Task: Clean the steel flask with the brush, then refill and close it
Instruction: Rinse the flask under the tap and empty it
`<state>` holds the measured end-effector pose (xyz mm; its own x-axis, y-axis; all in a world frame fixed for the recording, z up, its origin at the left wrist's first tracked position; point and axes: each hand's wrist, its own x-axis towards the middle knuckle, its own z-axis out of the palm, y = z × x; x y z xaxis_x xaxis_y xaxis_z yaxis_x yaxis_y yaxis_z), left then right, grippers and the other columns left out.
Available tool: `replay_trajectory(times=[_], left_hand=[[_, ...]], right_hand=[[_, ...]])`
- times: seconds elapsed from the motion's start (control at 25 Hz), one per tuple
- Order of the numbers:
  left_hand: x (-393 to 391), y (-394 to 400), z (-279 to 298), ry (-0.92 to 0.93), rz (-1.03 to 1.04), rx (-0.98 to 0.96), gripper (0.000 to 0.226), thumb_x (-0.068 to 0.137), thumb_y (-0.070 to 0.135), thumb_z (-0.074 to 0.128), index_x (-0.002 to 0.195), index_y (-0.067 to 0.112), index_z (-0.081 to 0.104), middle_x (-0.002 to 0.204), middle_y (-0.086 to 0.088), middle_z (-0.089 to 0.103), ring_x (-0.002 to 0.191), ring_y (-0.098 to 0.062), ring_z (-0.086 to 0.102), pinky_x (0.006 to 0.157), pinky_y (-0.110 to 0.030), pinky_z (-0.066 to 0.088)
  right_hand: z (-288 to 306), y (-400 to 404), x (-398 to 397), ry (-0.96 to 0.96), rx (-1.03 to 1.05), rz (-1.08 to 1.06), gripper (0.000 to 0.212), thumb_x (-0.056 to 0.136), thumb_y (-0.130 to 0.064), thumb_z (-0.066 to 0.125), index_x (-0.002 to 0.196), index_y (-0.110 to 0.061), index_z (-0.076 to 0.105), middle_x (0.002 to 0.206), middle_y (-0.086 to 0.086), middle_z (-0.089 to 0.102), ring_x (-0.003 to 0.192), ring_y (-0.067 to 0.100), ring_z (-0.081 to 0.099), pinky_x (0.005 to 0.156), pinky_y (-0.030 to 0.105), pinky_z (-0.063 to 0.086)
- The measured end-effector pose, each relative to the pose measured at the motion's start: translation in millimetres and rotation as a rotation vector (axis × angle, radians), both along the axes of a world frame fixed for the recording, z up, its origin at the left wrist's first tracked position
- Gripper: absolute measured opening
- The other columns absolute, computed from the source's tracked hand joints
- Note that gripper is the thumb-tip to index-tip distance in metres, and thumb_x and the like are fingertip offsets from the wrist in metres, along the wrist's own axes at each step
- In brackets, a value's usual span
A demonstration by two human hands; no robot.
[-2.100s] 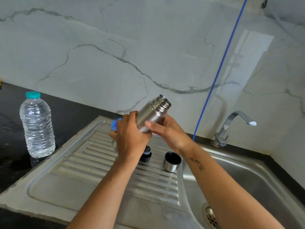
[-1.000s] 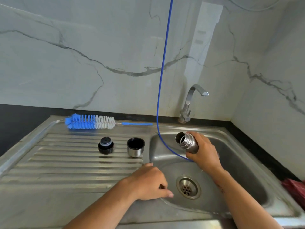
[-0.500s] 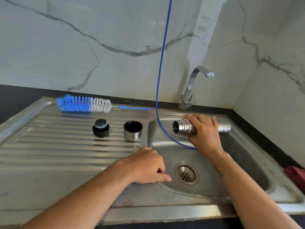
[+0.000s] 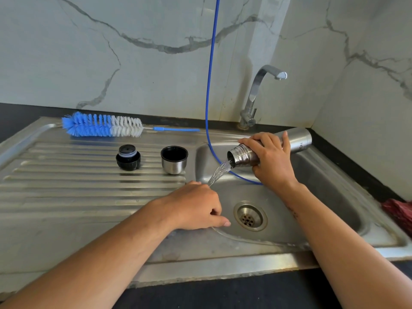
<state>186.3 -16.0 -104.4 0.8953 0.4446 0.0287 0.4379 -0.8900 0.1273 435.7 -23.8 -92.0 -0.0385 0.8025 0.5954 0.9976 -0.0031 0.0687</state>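
My right hand grips the steel flask around its middle and holds it almost level over the sink basin. The flask's open threaded mouth points left and slightly down, and a stream of water pours from it into the basin. My left hand rests on the basin's left rim with loosely curled fingers and holds nothing. The blue and white bottle brush lies at the back of the ribbed drainboard. The black stopper and the steel cup lid stand on the drainboard, the lid with its opening up.
A steel tap stands behind the basin against the marble wall. A blue hose hangs down the wall and curves into the basin under the flask. The drain sits near my left hand. A red cloth lies at the right edge.
The flask has tipped a little further mouth-down and water now pours from it. My left hand stays on the basin rim.
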Motion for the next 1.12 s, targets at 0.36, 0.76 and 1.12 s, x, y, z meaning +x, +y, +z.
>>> replay_trajectory(times=[0.36, 0.76, 1.12], left_hand=[[-0.1, -0.6, 2.1, -0.010, -0.012, 0.008, 0.061, 0.096, 0.060, 0.058, 0.054, 0.017, 0.046, 0.051, 0.002, 0.047, 0.050, -0.010, 0.042, 0.102, -0.040, 0.045], [1.1, 0.5, -0.3, -0.018, -0.008, -0.014, 0.059, 0.096, 0.061, 0.057, 0.054, 0.019, 0.050, 0.053, 0.005, 0.055, 0.054, -0.009, 0.048, 0.105, -0.042, 0.044], [0.8, 0.1, -0.1, -0.020, -0.007, -0.019, 0.060, 0.096, 0.060, 0.057, 0.056, 0.016, 0.053, 0.052, 0.002, 0.053, 0.052, -0.011, 0.047, 0.103, -0.042, 0.045]], right_hand=[[-1.8, 0.3, -14.8, -0.143, -0.002, 0.020, 0.067, 0.073, -0.009, 0.083, 0.133, -0.031, 0.063, 0.130, 0.004, 0.059, 0.134, 0.032, 0.047, 0.120, 0.072, 0.005], [-8.5, 1.5, -32.0, -0.294, -0.048, 0.046, 0.074, 0.071, -0.004, 0.083, 0.135, -0.035, 0.061, 0.135, 0.005, 0.056, 0.139, 0.032, 0.043, 0.120, 0.071, 0.001], [-9.5, -0.4, -32.7, -0.279, -0.004, 0.014, 0.070, 0.072, -0.006, 0.083, 0.134, -0.034, 0.062, 0.135, 0.008, 0.057, 0.137, 0.034, 0.045, 0.121, 0.070, 0.005]])
